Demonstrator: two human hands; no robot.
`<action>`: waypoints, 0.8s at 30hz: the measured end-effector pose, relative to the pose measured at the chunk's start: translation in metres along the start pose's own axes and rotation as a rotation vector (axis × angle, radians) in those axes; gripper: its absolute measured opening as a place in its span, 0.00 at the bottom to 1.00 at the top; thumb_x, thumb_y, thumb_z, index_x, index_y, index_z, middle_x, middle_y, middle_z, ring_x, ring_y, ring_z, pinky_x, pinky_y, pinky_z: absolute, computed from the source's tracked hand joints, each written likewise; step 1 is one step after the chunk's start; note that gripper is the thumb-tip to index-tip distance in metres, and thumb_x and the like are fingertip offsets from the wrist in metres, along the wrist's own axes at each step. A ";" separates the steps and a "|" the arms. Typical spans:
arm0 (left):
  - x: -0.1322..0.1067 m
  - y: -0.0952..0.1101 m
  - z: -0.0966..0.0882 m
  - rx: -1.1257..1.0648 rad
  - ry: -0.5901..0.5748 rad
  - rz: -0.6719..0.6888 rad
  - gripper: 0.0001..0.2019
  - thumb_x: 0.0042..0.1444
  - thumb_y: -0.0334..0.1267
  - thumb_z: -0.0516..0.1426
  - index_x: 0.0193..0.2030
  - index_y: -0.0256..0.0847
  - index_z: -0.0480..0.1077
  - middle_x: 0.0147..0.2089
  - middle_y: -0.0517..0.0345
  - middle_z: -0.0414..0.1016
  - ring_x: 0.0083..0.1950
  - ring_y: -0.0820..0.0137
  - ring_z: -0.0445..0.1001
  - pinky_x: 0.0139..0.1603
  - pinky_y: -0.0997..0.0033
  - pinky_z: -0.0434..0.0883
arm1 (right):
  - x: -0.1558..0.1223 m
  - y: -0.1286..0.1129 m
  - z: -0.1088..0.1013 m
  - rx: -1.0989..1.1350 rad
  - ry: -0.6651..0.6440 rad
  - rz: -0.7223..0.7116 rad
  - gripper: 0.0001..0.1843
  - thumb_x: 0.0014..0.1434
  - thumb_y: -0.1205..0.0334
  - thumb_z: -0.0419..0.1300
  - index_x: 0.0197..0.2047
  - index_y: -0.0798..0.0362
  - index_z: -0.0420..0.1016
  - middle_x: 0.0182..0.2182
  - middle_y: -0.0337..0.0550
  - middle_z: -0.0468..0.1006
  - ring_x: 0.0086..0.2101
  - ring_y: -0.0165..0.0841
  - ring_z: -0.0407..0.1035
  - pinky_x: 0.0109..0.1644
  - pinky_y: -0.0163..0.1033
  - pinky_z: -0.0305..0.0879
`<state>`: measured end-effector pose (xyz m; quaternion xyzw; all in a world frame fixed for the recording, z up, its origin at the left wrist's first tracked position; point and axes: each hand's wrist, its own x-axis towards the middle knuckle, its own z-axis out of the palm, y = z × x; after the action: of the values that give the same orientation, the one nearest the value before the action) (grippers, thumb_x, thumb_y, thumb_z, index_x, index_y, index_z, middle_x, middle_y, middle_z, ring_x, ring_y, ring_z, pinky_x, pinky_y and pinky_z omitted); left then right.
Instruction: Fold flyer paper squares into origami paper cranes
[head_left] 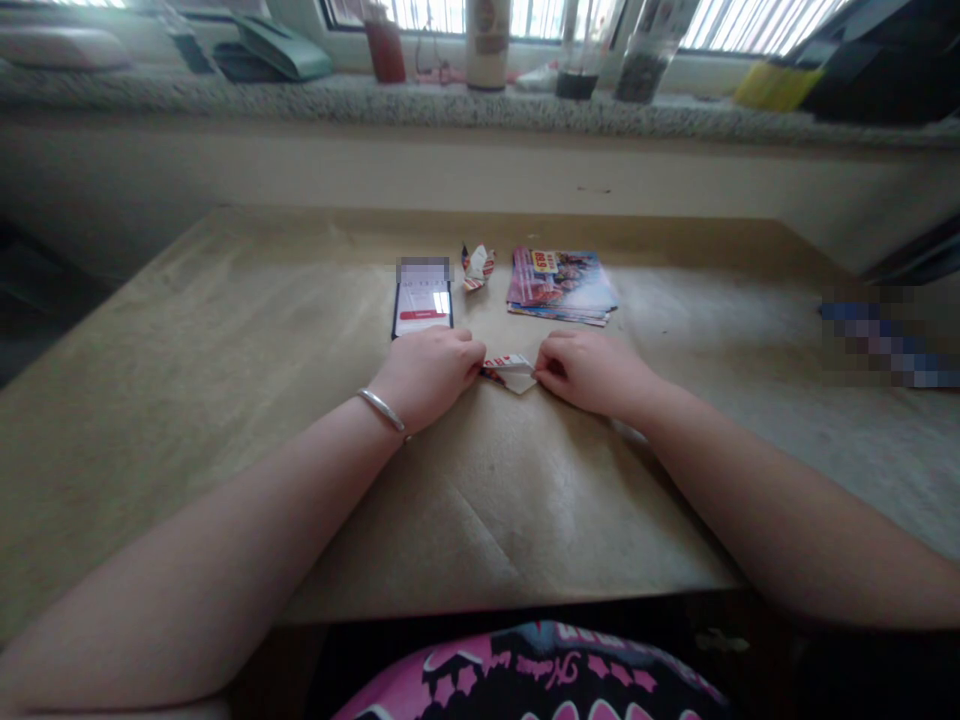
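Folded paper (513, 372) held at both ends, middle of the table (225, 360).
It lies flat, long axis running left to right. The left hand (427, 375) pinches its left end and the right hand (592, 372) its right end, both equally near. A phone (422, 305) and a stack of leaflets (561, 285) lie just beyond.

Left hand (427, 372) and right hand (592, 372) hide both ends of the folded paper (513, 374) — the top of the phone (422, 308) and a far-right object (889, 335) are pixelated.
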<state>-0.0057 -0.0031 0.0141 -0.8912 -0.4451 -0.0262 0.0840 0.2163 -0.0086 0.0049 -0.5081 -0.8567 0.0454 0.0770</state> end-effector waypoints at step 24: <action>0.006 -0.008 0.023 -0.641 0.351 0.182 0.03 0.58 0.33 0.58 0.35 0.38 0.72 0.45 0.53 0.74 0.46 0.71 0.72 0.47 0.70 0.71 | 0.007 0.011 0.014 0.813 0.044 0.223 0.13 0.52 0.51 0.60 0.30 0.54 0.73 0.21 0.35 0.69 0.23 0.27 0.59 0.28 0.35 0.54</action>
<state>-0.0087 0.0106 -0.0068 -0.8901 -0.3122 -0.3089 -0.1220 0.2201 0.0026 -0.0102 -0.5267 -0.7068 0.3771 0.2843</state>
